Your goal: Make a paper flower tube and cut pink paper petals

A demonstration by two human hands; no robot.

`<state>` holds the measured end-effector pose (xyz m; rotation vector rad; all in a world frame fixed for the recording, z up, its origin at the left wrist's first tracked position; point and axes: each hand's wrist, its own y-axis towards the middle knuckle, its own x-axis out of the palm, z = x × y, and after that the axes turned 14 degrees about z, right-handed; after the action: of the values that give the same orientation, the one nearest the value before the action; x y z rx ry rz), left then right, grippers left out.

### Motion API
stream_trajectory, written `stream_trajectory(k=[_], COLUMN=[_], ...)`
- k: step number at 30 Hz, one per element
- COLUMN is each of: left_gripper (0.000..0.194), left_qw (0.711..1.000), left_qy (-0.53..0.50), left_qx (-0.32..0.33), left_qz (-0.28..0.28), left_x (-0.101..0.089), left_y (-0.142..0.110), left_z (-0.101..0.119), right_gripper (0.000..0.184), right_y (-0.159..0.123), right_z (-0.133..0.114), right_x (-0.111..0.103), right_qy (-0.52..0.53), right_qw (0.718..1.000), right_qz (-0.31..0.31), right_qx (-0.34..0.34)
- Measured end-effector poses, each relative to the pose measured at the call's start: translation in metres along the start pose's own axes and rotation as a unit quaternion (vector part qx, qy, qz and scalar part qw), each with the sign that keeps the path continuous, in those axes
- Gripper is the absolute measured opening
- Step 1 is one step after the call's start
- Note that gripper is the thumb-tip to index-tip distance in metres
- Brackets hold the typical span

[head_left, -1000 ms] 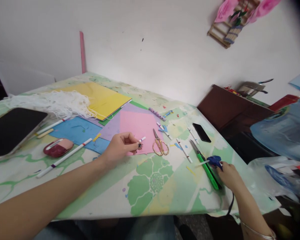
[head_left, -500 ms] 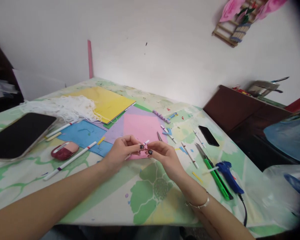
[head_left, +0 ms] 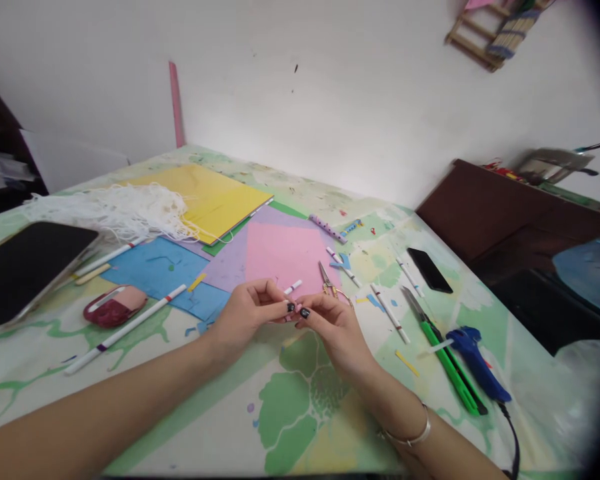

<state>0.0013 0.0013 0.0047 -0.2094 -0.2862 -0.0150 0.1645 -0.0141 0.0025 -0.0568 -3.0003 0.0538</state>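
My left hand (head_left: pixel 254 311) and my right hand (head_left: pixel 329 321) meet fingertip to fingertip over the near edge of a pink sheet of paper (head_left: pixel 290 250). Between their pinched thumbs and forefingers is a small pink paper piece (head_left: pixel 297 308), mostly covered by the fingers. A white marker (head_left: pixel 293 287) with a dark band shows just behind the fingertips; I cannot tell whether it is held or lying on the paper. Small gold-handled scissors (head_left: pixel 327 280) lie partly behind my right hand.
Left of the hands are blue sheets (head_left: pixel 155 270), white yarn (head_left: pixel 125 210), a yellow folder (head_left: pixel 220 200), an earbud case (head_left: pixel 114 307) and a large tablet-like device (head_left: pixel 33 270). To the right lie several markers (head_left: pixel 390 313), a phone (head_left: pixel 430 270), a green cutter (head_left: pixel 453 367) and a blue glue gun (head_left: pixel 480 367).
The view has shifted slightly, and both hands sit a little lower in it. More of the scissors now shows beside my right hand. Both hands keep pinching the pink piece.
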Motion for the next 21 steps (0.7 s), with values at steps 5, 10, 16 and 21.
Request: stream_trajectory(k=[5,10,16,21], left_gripper=[0.021,0.022,0.020,0.016], left_qw=[1.000,0.999,0.997,0.993], left_qy=[0.003,-0.012,0.033,0.073], left_qx=[-0.016,-0.038,-0.033,-0.045], left_qz=[0.012,0.015,0.061,0.077], left_x=[0.0017,0.0020,-0.0010,-0.0019], left_y=[-0.0009,-0.0003,0.0031,0.0056], left_z=[0.0007,0.0007,0.0013,0.0015], right_gripper=[0.018,0.019,0.017,0.011], right_y=[-0.0016,-0.0013,0.0010,-0.0050], right_z=[-0.0021,0.0009,0.0001,0.0014], right_x=[0.0018,0.0011,-0.0031,-0.0019], right_qy=[-0.001,-0.005,-0.059,-0.120], right_qw=[1.000,1.000,0.992,0.982], right_qz=[-0.006,-0.009,0.077,0.097], right_qx=[0.009,0.003,-0.077,-0.110])
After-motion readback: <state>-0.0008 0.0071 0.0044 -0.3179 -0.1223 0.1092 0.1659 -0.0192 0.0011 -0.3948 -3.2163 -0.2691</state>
